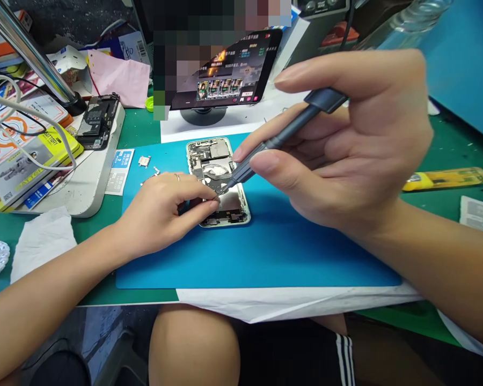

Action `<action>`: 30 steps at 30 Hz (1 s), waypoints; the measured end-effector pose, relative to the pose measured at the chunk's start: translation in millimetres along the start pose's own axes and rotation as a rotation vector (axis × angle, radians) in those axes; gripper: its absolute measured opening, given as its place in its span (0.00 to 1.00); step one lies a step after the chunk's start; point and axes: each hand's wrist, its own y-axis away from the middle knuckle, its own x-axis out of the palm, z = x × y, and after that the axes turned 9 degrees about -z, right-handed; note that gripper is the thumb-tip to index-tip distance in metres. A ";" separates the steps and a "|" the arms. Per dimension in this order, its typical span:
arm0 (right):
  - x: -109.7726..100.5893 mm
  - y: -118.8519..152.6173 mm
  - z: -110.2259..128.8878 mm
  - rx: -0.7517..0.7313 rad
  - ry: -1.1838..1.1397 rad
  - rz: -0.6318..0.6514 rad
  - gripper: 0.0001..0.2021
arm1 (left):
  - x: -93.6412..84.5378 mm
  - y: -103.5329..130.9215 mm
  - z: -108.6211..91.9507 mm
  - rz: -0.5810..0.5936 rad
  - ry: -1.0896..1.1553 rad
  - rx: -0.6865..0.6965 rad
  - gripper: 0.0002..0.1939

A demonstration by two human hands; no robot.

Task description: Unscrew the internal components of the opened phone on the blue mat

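Observation:
An opened smartphone (224, 166) lies on the blue mat (273, 252), its inner boards and silvery parts exposed. Above it, my right hand (358, 139) holds a dark grey pen-shaped screwdriver (279, 138) between thumb and fingers, with the index finger raised off the shaft. The tool slants down and left to the phone. My left hand (165, 209) reaches over the phone's left side, thumb and forefinger pinched at the screwdriver's thin tip. Whatever is between those fingertips is too small to make out. A small metal part (144, 161) rests on the mat left of the phone.
Behind the mat stands a tablet (229, 80) on a round base. At left, a second opened phone (99, 122) sits on a white device (100, 187) beside a yellow battery box (32, 171). A tissue (44, 241) and a yellow-handled tool (446, 179) flank the mat.

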 end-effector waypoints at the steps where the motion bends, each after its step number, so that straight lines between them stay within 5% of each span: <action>1: 0.0 -0.2 0.4 0.001 -0.006 0.003 0.27 | 0.1 0.1 0.1 -0.001 0.001 -0.002 0.05; 13: -0.6 1.0 4.7 0.028 0.083 -0.047 0.24 | -1.0 0.2 -1.1 -0.004 0.004 -0.006 0.06; 30: -1.5 -1.5 -0.5 -0.112 0.107 0.043 0.26 | -9.2 -2.6 -3.8 -0.071 -0.118 -0.022 0.04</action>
